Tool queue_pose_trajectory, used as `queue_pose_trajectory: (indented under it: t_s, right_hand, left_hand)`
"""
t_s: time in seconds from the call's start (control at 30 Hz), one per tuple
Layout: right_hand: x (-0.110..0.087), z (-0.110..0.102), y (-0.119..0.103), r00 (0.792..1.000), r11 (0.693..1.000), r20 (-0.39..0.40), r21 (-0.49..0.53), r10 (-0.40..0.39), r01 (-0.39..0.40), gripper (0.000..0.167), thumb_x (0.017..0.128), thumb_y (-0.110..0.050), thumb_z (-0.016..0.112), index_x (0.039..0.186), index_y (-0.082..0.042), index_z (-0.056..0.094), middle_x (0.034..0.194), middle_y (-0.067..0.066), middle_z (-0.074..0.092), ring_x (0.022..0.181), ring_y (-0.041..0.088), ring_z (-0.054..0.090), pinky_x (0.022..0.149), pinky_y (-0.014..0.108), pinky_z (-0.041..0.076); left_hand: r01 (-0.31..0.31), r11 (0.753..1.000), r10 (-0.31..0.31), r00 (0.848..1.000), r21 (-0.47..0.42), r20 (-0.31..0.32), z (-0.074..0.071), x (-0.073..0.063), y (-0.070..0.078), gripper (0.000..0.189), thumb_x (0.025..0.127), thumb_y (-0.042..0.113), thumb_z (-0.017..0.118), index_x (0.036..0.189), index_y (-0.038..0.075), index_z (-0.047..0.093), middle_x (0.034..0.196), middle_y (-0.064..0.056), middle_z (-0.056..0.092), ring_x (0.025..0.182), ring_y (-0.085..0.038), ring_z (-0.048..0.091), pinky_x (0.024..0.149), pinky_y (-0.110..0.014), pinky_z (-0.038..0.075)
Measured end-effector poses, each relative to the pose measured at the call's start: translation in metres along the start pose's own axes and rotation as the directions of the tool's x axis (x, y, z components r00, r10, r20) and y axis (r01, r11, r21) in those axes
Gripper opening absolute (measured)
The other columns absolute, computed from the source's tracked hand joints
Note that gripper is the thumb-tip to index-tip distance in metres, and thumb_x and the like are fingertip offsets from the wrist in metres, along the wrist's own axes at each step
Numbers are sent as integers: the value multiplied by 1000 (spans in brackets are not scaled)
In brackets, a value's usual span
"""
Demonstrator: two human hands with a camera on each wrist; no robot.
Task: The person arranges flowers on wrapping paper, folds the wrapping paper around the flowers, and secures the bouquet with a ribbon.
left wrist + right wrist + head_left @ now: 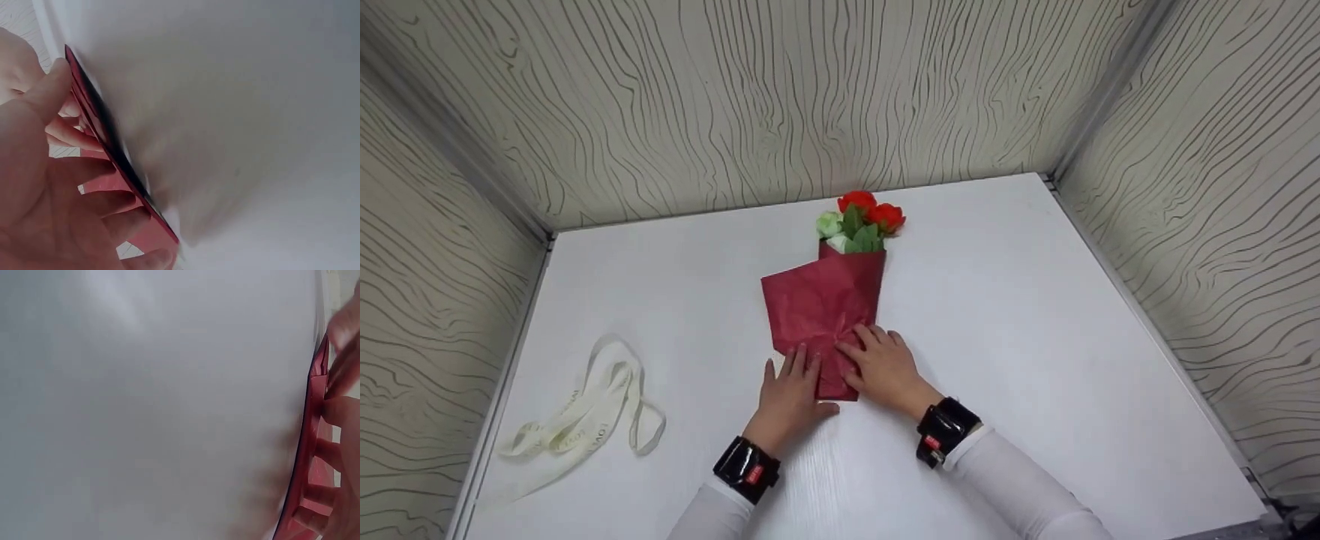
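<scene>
A bouquet wrapped in dark red paper [817,296] lies on the table, its top pointing away from me. Red flowers [858,201], pale greenish-white flowers [829,224] and green leaves [864,236] stick out of the wrap. My left hand [786,401] rests with extended fingers along the left edge of the narrow lower part. From the right, my right hand [889,369] presses spread fingers on the creased paper where the wrap narrows. Both wrist views show fingers against the edge of the red paper [306,439]. The stems are hidden inside.
A cream ribbon [601,416] printed with lettering lies in loose loops on the left of the white table [1035,315]. Wood-patterned panels [810,97] stand at the back and on both sides.
</scene>
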State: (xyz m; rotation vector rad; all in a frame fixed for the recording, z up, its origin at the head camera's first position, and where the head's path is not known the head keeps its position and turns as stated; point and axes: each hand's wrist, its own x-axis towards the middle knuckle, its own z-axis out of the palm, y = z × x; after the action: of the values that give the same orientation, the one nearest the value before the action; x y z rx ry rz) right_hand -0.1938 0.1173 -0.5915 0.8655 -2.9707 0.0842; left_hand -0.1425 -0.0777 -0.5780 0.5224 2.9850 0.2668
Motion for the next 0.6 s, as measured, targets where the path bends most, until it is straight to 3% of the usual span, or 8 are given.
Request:
queue_pose_trajectory:
  t_s: [0.3,0.6]
  right_hand:
    - [2,-3,35,991,991,-15,3,134,-134,49,94,-43,57,137,-21,59,137,16,47,125,35,43,96,54,39]
    - [-1,-6,76,958,957,23,45,287,-288,51,95,-41,54,141,-18,55,139,19,44,127,40,40,95,59,38]
  left_hand:
    - [29,1000,-29,999,6,22,6,-9,-1,81,85,58,68,147,11,46,151,-23,36,139,-41,32,104,-66,28]
    - [46,998,-43,997,-47,59,2,-9,-3,77,87,56,65,147,11,46,152,-22,35,141,-40,29,106,-67,23]
